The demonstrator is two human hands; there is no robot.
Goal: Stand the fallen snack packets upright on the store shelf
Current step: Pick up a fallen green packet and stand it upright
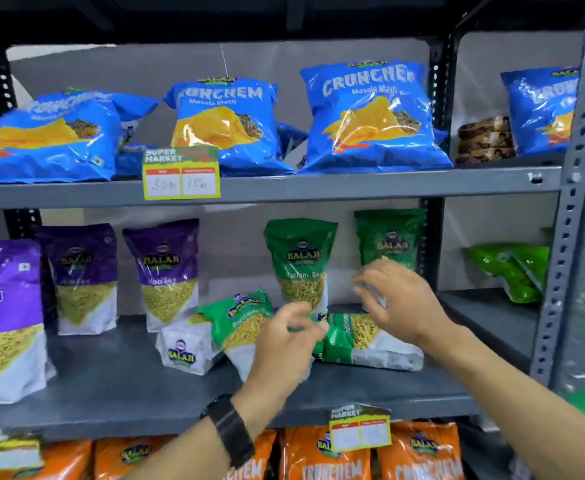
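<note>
On the middle shelf [117, 382], three green Balaji packets are down. One lies flat on its side [370, 344], one leans tilted [239, 323], and one lies with its white base forward [183, 348]. Two green packets stand behind them, one in the middle [299, 258] and one at the back right [389, 237]. My left hand [284, 344] covers the tilted packet's right side. Its blurred fingers curl at the flat packet's green end, and the grip is unclear. My right hand [400, 299] pinches the pale lower part of the back right packet.
Purple packets [162, 271] stand upright on the left of the same shelf. Blue Crunchem bags [370, 116] fill the shelf above and orange bags [419, 452] the one below. Price tags [182, 173] hang on the shelf edges. A grey perforated upright [571, 202] bounds the right side.
</note>
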